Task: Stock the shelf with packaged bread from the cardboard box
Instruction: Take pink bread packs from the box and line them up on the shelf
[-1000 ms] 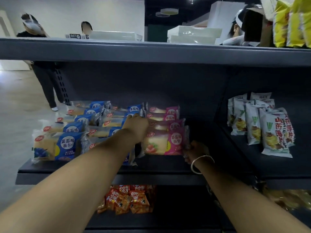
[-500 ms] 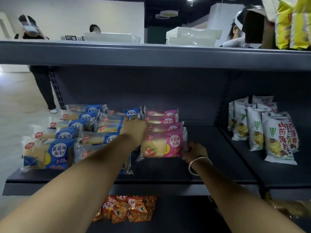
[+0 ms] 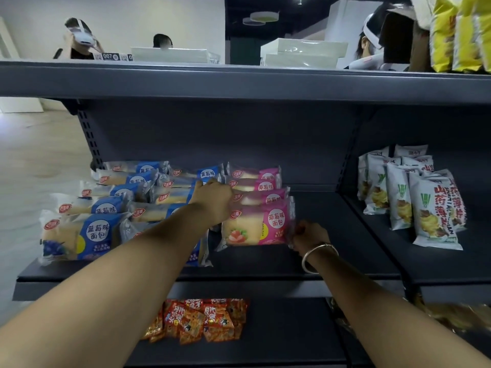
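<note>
On the dark grey shelf [image 3: 265, 266] stand rows of packaged bread: blue packs [image 3: 77, 235] at the left and pink strawberry packs [image 3: 255, 179] in a row beside them. My left hand [image 3: 212, 200] rests on the left end of the front pink bread pack [image 3: 255, 227], between the blue and pink rows. My right hand [image 3: 309, 233], with a metal bangle on the wrist, pinches that pack's right seal edge. The cardboard box is out of view.
The shelf right of the pink row is bare. White and green snack bags [image 3: 414, 200] stand on the neighbouring shelf section. Orange packets [image 3: 204, 320] lie on the shelf below. Yellow bags [image 3: 459, 33] sit on the top shelf. People stand behind the shelving.
Both hands have stayed on the front pink pack, pressing it a little closer against the row behind. My head has tilted slightly, shifting the view.
</note>
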Demonstrator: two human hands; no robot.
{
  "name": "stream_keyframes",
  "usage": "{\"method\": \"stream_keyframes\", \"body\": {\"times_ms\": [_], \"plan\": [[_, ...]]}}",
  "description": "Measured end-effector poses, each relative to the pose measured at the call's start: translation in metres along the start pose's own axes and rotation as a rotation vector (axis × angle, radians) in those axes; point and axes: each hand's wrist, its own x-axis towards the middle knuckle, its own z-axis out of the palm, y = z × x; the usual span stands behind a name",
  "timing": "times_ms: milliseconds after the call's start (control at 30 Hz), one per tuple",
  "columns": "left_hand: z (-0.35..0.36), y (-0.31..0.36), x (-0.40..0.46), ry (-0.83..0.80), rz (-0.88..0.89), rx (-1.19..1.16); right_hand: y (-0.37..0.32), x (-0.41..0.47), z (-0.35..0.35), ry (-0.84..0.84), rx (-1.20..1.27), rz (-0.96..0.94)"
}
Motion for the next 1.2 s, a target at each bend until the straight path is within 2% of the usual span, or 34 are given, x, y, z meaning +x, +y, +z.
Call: {"method": "stream_keyframes", "body": {"times_ms": [200, 633, 967, 1200], "plan": [[0.002, -0.003, -0.005, -0.001, 0.017, -0.033, 0.0, -0.005, 0.003, 0.027, -0.035, -0.033], [-0.001, -0.001, -0.013, 0.013, 0.023, -0.053, 0.008, -0.013, -0.002, 0.038, 0.005, 0.03], [-0.009, 0.002, -0.045, 0.048, 0.094, -0.176, -0.003, -0.047, -0.007, 0.129, 0.005, 0.054], [0.005, -0.002, -0.089, 0.138, 0.171, -0.299, 0.008, -0.088, 0.013, 0.191, 0.018, 0.077]]}}
